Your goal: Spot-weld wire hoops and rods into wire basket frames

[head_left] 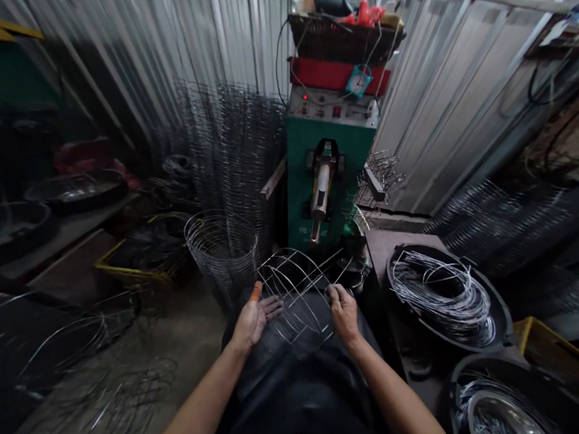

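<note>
A curved wire frame of crossing thin rods is held above my lap, over a dark apron. My right hand pinches its right side between thumb and bent fingers. At the left side, my left hand has its palm up and fingers stretched out, with an orange wrap on the thumb near the frame's edge; whether it bears any weight is unclear. Just ahead stands a green machine, its metal electrode pointing down toward the frame.
On the left rise tall stacks of wire rings, with a yellow crate beside them. To the right, a black basin holds wire hoops; nearer is a metal bowl of short wire pieces. Loose wire lies on the floor.
</note>
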Available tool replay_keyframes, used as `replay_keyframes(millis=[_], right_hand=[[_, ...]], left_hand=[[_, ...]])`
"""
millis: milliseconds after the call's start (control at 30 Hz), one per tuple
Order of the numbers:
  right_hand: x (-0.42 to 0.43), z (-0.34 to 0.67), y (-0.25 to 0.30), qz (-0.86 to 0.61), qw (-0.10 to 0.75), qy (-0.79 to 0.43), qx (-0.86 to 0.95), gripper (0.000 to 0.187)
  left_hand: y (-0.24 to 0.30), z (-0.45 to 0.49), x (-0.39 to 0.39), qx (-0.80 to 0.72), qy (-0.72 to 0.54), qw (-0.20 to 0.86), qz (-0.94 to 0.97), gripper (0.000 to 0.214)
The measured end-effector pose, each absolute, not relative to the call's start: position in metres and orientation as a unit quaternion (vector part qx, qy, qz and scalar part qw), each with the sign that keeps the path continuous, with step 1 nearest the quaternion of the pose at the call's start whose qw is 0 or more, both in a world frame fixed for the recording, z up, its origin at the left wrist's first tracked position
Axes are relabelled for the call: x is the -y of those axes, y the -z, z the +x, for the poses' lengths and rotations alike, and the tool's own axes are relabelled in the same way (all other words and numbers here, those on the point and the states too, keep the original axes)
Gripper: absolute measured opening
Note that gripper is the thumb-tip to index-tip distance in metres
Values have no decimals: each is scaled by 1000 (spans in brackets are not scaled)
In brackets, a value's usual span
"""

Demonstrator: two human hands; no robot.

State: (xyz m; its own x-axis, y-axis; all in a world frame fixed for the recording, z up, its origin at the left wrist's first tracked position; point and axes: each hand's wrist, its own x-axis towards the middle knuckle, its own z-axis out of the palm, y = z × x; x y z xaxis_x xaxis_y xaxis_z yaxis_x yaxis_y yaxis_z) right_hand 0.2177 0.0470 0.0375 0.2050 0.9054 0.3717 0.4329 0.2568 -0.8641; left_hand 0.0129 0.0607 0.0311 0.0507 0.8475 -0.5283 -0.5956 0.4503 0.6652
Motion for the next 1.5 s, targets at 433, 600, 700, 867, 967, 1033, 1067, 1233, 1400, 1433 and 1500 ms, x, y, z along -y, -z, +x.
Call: replay_keyframes(millis=[433, 600, 700, 867, 967, 1033, 1067, 1233, 1400, 1433, 1500], right_hand=[[-75, 201, -24, -543, 514, -234, 622, 36], [-86, 224, -28, -595, 424, -161, 664, 40], [-93, 256, -45, -637, 325, -67, 696, 38], [-126, 293, -75, -614, 329, 33, 717, 37], [-156, 297, -76, -557, 283, -37, 780, 35], [-173, 298, -72, -536, 257, -141, 792, 32], [-179, 298, -69, -528, 256, -191, 787, 31], [-195, 297, -60, -510, 332, -245, 755, 32], [-202, 292, -59, -513, 340, -189, 765, 35], [-204, 291, -59, -514, 337, -185, 766, 35], [-207, 288, -59, -514, 335, -184, 768, 36]], left_hand=[[-54, 67, -84, -462, -567, 602, 320, 63], [-50, 85, -112, -428, -601, 620, 266, 70], [-46, 82, -122, -425, -587, 639, 257, 75], [-40, 75, -131, -416, -570, 662, 253, 76], [-43, 75, -135, -415, -575, 664, 239, 75], [-46, 74, -139, -416, -574, 665, 233, 76], [-47, 73, -141, -418, -572, 666, 235, 76], [-47, 66, -153, -411, -532, 679, 294, 75], [-45, 67, -166, -418, -521, 677, 310, 68], [-45, 68, -168, -418, -524, 676, 308, 69], [-45, 69, -172, -421, -530, 671, 302, 72]])
